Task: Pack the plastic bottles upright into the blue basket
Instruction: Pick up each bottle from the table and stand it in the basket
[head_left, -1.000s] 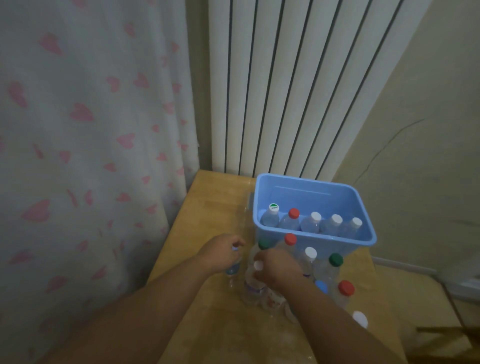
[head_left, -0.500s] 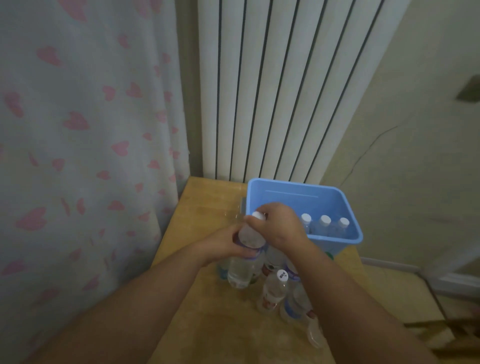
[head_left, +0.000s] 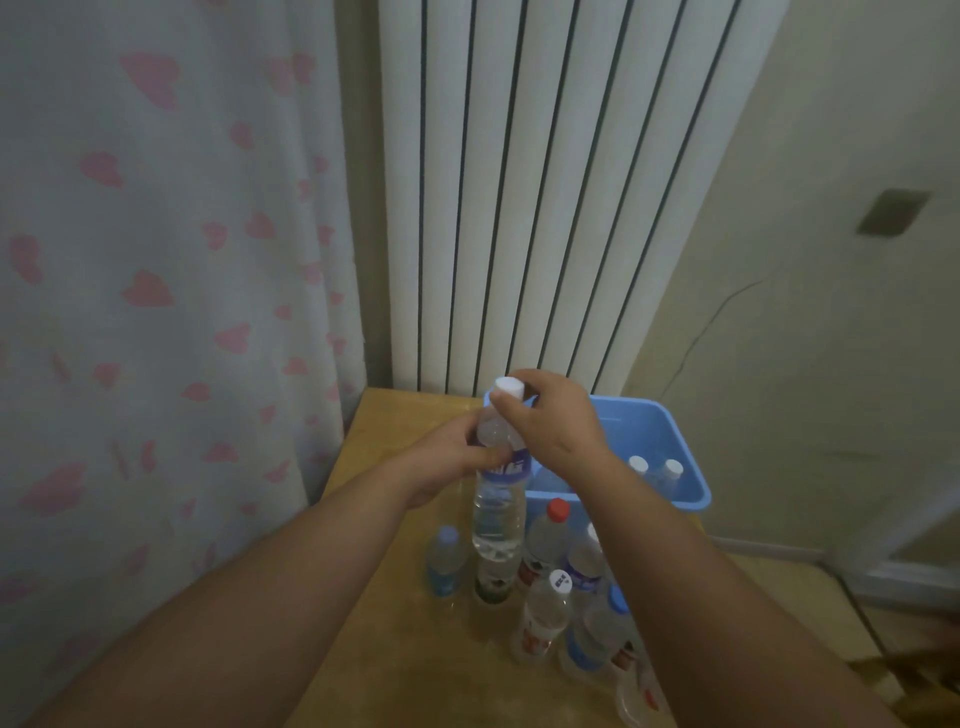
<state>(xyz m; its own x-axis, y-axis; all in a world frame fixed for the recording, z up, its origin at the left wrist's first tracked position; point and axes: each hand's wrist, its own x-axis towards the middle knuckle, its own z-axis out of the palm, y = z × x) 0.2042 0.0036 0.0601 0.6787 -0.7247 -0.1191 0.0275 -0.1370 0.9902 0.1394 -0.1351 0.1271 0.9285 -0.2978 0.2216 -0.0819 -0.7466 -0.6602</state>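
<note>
A clear plastic bottle (head_left: 497, 512) with a white cap and purple label hangs upright above the table, just in front of the blue basket (head_left: 675, 436). My left hand (head_left: 457, 457) grips its shoulder from the left. My right hand (head_left: 550, 421) pinches its neck just under the cap. Inside the basket, two white-capped bottles (head_left: 655, 470) stand upright at the right; my right arm hides the others. Several bottles stand on the wooden table (head_left: 395, 649) below, among them a red-capped one (head_left: 551, 535) and a small blue-capped one (head_left: 445, 564).
A white ribbed radiator (head_left: 519, 208) stands behind the table. A curtain with pink hearts (head_left: 156, 312) hangs along the table's left edge. The beige wall is at the right. Bare tabletop lies to the left of the bottles and the basket.
Both hands took one white-capped bottle from the group on the table and lifted it upward toward the basket's near left corner. The camera tilted up and shifted.
</note>
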